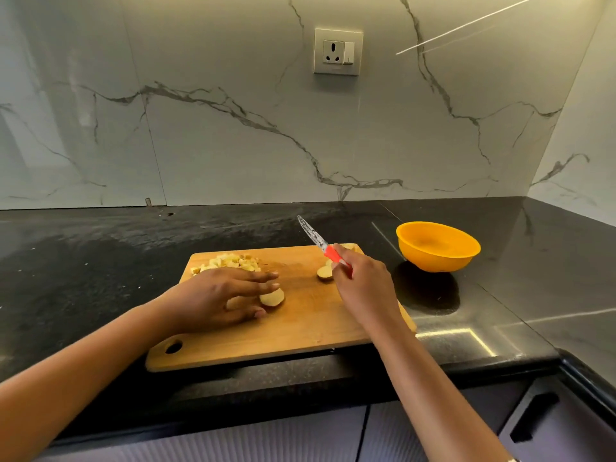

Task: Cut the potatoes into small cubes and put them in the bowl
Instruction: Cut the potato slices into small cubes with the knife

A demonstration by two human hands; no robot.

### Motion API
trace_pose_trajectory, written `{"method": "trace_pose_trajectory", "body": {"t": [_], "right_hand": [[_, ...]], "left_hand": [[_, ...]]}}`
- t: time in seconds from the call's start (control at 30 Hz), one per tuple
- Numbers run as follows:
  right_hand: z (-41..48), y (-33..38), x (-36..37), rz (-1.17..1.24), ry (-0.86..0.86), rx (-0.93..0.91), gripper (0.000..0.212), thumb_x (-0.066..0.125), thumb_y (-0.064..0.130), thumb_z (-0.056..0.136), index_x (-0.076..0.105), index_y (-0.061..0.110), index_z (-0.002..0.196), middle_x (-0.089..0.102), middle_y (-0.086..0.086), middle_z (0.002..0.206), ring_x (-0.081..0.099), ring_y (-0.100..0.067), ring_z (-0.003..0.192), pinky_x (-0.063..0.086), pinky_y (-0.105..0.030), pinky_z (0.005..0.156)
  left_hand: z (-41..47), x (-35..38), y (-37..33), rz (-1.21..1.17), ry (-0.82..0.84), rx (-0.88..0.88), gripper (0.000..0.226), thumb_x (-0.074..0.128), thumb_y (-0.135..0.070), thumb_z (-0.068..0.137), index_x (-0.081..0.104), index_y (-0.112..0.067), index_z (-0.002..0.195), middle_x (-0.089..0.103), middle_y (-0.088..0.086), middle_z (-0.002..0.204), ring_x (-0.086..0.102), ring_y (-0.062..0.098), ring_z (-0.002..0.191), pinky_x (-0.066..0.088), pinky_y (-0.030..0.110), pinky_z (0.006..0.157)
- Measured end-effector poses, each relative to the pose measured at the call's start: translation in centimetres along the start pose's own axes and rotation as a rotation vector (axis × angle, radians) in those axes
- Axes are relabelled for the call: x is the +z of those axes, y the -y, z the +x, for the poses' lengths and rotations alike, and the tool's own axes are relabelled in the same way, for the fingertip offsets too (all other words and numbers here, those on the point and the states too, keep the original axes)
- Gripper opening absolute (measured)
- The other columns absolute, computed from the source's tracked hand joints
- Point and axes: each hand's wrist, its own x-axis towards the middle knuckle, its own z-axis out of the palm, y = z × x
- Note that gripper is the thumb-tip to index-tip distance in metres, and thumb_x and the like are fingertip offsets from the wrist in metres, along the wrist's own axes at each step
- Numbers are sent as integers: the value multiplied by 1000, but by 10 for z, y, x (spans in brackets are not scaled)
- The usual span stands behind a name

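Both your hands are over the cutting board [300,335]. Your left hand [216,295] lies low, fingers stretched nearly straight, tips touching a potato piece [271,297]. Your right hand [363,285] has its fingers wrapped round the red handle of a knife [320,243], blade raised and pointing away to the left. A second potato piece [325,273] sits just beside that hand, and potato cubes [230,261] are piled at the board's far edge. The orange bowl [433,258] stands on the black desk [100,255] right of the board. Behind is a marble wall [233,145] with a socket [337,51].
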Motion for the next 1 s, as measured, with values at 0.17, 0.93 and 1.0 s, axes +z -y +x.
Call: {"method": "trace_pose_trajectory", "body": {"t": [0.17, 0.93, 1.0], "right_hand": [[-48, 16, -3, -97, 32, -150, 46, 48, 30, 97, 38, 34, 143, 63, 12, 113, 53, -1, 88, 42, -14, 71], [-73, 13, -17, -226, 126, -266, 43, 62, 26, 73, 69, 20, 115, 43, 18, 58, 34, 0, 48, 11, -6, 50], [-71, 11, -15, -308, 130, -306, 44, 72, 23, 71, 70, 18, 114, 49, 15, 57, 34, -2, 46, 15, -11, 44]], "left_hand": [[-18, -3, 7, 19, -43, 146, 43, 43, -48, 97, 52, -26, 133, 48, -11, 141, 43, 1, 130, 36, 20, 106], [8, 6, 16, -4, 288, 175, 72, 22, -67, 92, 19, -24, 149, 19, -12, 155, 11, 0, 143, 13, 37, 119], [9, 6, 16, -34, 287, 177, 71, 23, -67, 92, 21, -24, 149, 20, -12, 155, 12, 0, 143, 12, 37, 119]]}}
